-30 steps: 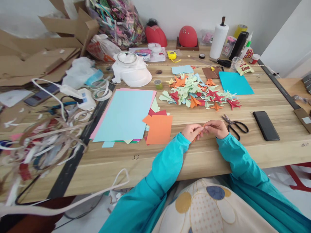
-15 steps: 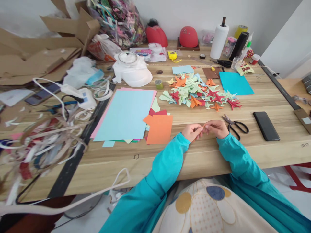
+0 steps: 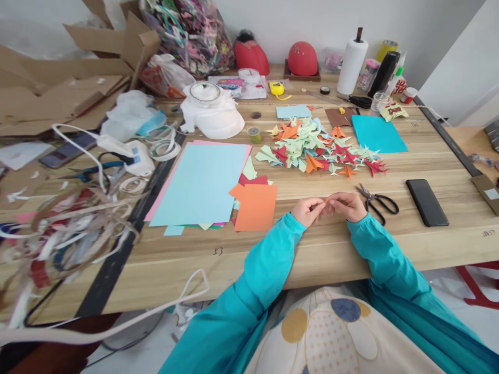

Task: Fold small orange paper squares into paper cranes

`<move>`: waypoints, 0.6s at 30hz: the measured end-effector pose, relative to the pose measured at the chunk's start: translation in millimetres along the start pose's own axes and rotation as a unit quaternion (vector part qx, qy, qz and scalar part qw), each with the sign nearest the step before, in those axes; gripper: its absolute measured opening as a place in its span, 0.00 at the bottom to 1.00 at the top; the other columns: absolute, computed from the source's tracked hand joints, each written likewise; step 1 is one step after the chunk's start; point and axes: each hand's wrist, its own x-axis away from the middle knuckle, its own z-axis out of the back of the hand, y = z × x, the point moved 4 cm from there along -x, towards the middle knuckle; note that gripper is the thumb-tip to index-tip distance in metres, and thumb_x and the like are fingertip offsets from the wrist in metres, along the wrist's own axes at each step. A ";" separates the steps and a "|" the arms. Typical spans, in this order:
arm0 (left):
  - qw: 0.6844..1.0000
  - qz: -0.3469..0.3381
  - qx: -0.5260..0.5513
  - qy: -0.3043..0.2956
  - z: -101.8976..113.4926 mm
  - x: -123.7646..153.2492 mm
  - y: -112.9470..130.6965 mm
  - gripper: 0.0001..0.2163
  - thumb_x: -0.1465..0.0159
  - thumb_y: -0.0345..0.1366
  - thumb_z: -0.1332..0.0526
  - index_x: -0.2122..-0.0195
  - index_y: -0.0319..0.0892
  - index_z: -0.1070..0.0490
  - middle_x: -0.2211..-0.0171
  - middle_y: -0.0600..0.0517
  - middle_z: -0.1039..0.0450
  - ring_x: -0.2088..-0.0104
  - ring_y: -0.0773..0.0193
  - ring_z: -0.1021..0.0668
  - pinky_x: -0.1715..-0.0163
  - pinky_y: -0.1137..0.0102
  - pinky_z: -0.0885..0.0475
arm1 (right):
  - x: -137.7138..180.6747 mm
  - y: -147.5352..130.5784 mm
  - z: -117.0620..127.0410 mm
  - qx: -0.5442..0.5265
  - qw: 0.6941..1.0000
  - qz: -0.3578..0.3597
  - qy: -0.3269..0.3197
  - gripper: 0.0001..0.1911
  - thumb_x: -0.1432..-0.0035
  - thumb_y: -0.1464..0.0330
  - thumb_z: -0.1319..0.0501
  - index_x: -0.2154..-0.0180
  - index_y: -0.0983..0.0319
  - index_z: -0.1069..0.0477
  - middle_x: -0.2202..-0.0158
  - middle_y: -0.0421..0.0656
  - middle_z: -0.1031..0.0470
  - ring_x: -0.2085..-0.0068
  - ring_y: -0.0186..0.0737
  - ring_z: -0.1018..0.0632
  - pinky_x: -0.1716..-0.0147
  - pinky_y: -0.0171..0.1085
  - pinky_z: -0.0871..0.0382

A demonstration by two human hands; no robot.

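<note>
Over the table (image 3: 351,249) — left hand (image 3: 310,211), right hand (image 3: 348,205), together on orange scrap (image 3: 328,199)

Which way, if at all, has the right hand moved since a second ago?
No: right hand, pinching orange paper, stays just left of the black scissors.

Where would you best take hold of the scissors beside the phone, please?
Take the scissors by their looped handles, coming from above on the right; they lie flat, blades pointing left and away, handles clear of the right hand.
</note>
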 end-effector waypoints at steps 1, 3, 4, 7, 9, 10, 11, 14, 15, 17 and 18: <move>1.000 -0.015 -0.015 0.009 0.8 -0.3 0.0 0.13 0.39 0.41 0.46 0.75 0.38 0.30 0.89 0.58 0.39 0.88 0.73 0.36 0.85 0.76 0.39 | 0.3 0.4 0.9 0.018 1.000 0.005 0.000 0.14 0.43 0.60 0.43 0.66 0.64 0.26 0.77 0.42 0.27 0.76 0.33 0.26 0.77 0.34 0.29; 0.994 -0.064 -0.074 0.042 4.3 -1.0 1.2 0.13 0.38 0.39 0.46 0.75 0.38 0.30 0.87 0.56 0.36 0.86 0.71 0.33 0.82 0.75 0.37 | 1.1 -1.0 3.2 0.089 0.996 0.030 0.013 0.13 0.42 0.62 0.43 0.63 0.65 0.27 0.75 0.43 0.26 0.75 0.34 0.26 0.75 0.34 0.29; 0.986 -0.098 -0.116 0.062 6.4 -1.1 2.5 0.12 0.38 0.38 0.47 0.75 0.38 0.30 0.85 0.55 0.33 0.83 0.70 0.31 0.79 0.74 0.35 | 1.5 -3.2 4.1 0.136 0.989 0.053 0.022 0.13 0.42 0.63 0.43 0.61 0.65 0.27 0.74 0.43 0.26 0.74 0.35 0.25 0.73 0.35 0.28; 0.939 -0.201 -0.264 0.088 9.5 -0.4 5.9 0.12 0.37 0.34 0.49 0.71 0.38 0.29 0.76 0.49 0.27 0.73 0.66 0.25 0.72 0.72 0.31 | 2.5 -12.4 1.5 0.268 0.951 0.147 0.032 0.14 0.43 0.67 0.41 0.55 0.64 0.30 0.67 0.46 0.25 0.68 0.37 0.24 0.66 0.37 0.27; 0.903 -0.227 -0.358 0.075 9.0 0.1 5.0 0.13 0.35 0.34 0.51 0.69 0.38 0.29 0.72 0.47 0.25 0.70 0.64 0.24 0.70 0.71 0.31 | 2.5 -15.6 -2.9 0.335 0.921 0.198 0.021 0.14 0.43 0.68 0.42 0.54 0.63 0.31 0.63 0.49 0.26 0.63 0.39 0.24 0.62 0.39 0.27; 0.885 -0.227 -0.401 0.066 8.6 0.4 3.9 0.13 0.35 0.34 0.52 0.68 0.38 0.29 0.71 0.47 0.25 0.70 0.64 0.24 0.70 0.71 0.31 | 2.4 -15.9 -4.9 0.365 0.905 0.217 0.017 0.13 0.42 0.68 0.43 0.55 0.63 0.30 0.62 0.50 0.26 0.62 0.40 0.24 0.61 0.40 0.28; 0.868 -0.223 -0.440 0.057 8.1 0.6 2.8 0.13 0.35 0.34 0.53 0.67 0.38 0.29 0.71 0.47 0.26 0.70 0.64 0.24 0.71 0.70 0.31 | 2.2 -15.6 -6.3 0.392 0.890 0.233 0.017 0.12 0.42 0.68 0.43 0.56 0.63 0.29 0.62 0.50 0.26 0.60 0.41 0.25 0.61 0.40 0.28; 0.827 -0.207 -0.522 0.028 5.2 1.3 0.7 0.15 0.34 0.34 0.54 0.67 0.39 0.29 0.73 0.47 0.27 0.72 0.63 0.25 0.73 0.70 0.33 | 1.6 -12.3 -7.7 0.438 0.860 0.260 0.026 0.09 0.41 0.69 0.44 0.61 0.62 0.27 0.64 0.50 0.25 0.62 0.41 0.25 0.62 0.39 0.28; 0.816 -0.204 -0.540 0.019 4.0 1.4 0.4 0.15 0.34 0.34 0.54 0.67 0.39 0.29 0.74 0.47 0.28 0.72 0.62 0.25 0.74 0.69 0.34 | 1.5 -11.0 -7.7 0.447 0.854 0.266 0.028 0.09 0.41 0.69 0.44 0.62 0.62 0.27 0.64 0.49 0.25 0.63 0.40 0.25 0.63 0.39 0.28; 0.799 -0.204 -0.566 0.003 1.2 1.3 -0.3 0.14 0.35 0.33 0.53 0.67 0.38 0.29 0.74 0.47 0.28 0.73 0.61 0.25 0.75 0.68 0.35 | 1.6 -8.8 -7.8 0.467 0.840 0.275 0.031 0.08 0.41 0.70 0.44 0.64 0.62 0.26 0.65 0.48 0.24 0.64 0.40 0.25 0.65 0.38 0.29; 0.792 -0.206 -0.575 -0.003 -0.1 1.1 -0.7 0.13 0.35 0.32 0.53 0.67 0.38 0.29 0.74 0.47 0.28 0.73 0.61 0.26 0.75 0.68 0.35 | 1.8 -8.0 -8.2 0.479 0.831 0.279 0.030 0.08 0.41 0.70 0.44 0.65 0.61 0.26 0.66 0.47 0.24 0.65 0.39 0.25 0.65 0.38 0.29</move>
